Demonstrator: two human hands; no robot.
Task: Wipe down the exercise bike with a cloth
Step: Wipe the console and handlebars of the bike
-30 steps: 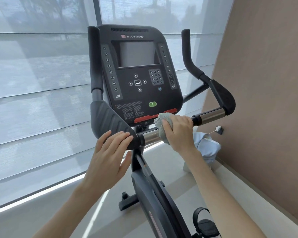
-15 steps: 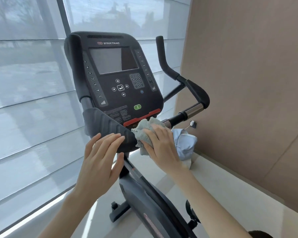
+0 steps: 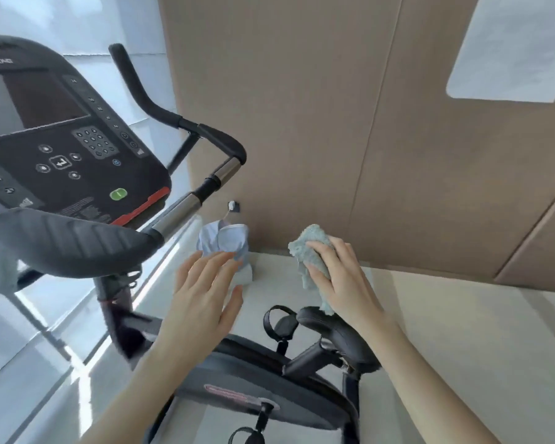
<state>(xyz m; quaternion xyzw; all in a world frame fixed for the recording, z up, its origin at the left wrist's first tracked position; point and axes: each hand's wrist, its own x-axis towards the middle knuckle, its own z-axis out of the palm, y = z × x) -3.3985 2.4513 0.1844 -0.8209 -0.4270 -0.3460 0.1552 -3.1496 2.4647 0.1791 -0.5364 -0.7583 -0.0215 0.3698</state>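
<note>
The black exercise bike fills the left and bottom of the head view: its console [image 3: 61, 149] at upper left, the padded handlebar [image 3: 74, 245] below it, a chrome grip bar [image 3: 180, 213] running up to the right. My right hand [image 3: 343, 277] is shut on a bunched pale blue-grey cloth [image 3: 308, 251], held in the air right of the bar and above the black pedal [image 3: 337, 334]. My left hand [image 3: 205, 299] hovers flat with fingers spread, touching nothing, between the handlebar and the pedal.
A tan panelled wall [image 3: 302, 123] stands close on the right. A light blue shirt-like bundle [image 3: 225, 241] sits on the pale floor by the wall, under a small wall socket [image 3: 233, 205]. Blinds cover the window at left.
Both hands have come off the handlebar. The right hand carried the cloth away to the right of the bar, and my view swung right and down toward the pedals.
</note>
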